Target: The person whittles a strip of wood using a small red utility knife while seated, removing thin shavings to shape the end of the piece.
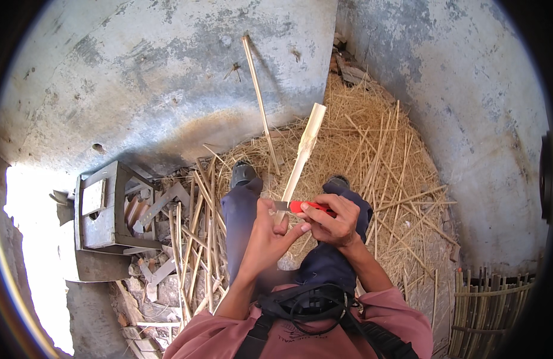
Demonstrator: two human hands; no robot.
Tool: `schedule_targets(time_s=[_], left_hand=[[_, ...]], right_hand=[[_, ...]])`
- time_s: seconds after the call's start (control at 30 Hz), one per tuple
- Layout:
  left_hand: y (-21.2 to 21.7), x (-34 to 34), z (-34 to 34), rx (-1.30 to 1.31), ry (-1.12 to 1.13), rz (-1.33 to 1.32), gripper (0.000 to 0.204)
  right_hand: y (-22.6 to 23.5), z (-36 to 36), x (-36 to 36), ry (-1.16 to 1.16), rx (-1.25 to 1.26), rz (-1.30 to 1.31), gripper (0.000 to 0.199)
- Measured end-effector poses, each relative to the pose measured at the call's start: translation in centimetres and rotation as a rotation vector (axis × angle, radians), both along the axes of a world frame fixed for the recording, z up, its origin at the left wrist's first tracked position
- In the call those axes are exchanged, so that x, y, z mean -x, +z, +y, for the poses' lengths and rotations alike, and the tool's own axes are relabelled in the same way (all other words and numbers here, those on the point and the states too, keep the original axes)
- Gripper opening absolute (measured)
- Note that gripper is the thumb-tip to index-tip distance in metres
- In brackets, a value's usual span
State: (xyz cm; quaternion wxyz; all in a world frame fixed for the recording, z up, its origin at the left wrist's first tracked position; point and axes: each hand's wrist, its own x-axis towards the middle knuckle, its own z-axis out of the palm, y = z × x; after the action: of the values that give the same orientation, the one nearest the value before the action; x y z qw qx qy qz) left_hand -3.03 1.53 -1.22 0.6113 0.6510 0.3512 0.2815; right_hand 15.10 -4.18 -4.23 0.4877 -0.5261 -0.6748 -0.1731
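Head view shows my left hand (pixel 270 236) closed around the pale stick (pixel 303 152) slanting up over my knees, my right hand (pixel 336 224) clamping the red knife (pixel 309 207) against it, so a slip could nick my left thumb.

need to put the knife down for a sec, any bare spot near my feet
Barely. Straw covers the ground ahead and right of the shoes, cane strips crowd the left beside the wooden box. Only bare patch: pale concrete left of that box.
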Motion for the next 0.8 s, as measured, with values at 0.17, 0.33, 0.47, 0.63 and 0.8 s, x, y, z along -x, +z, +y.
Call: schedule_targets(time_s=[0.17, 0.33, 0.47, 0.63, 0.8], left_hand=[[0.5, -0.2, -0.4, 0.023, 0.02, 0.029, 0.052], [-2.2, 1.1, -1.6, 0.051, -0.002, 0.054, 0.043], [-1.8, 1.5, -1.0, 0.082, -0.031, 0.084, 0.04], [-1.6, 1.6, -0.6, 0.05, -0.083, 0.012, 0.03], [0.3, 1.1, -0.4, 0.188, -0.143, -0.027, 0.027]], right_hand=[[0.2, 0.1, -0.6, -0.064, -0.009, 0.047, 0.029], [1.5, 1.4, -1.8, -0.069, -0.022, 0.198, 0.025], [1.2, 1.1, -2.2, -0.045, -0.003, 0.21, 0.025], [1.5, 1.3, -2.1, -0.003, -0.008, 0.294, 0.023], [1.8, 0.8, -2.2, 0.088, 0.2, 0.594, 0.021]])
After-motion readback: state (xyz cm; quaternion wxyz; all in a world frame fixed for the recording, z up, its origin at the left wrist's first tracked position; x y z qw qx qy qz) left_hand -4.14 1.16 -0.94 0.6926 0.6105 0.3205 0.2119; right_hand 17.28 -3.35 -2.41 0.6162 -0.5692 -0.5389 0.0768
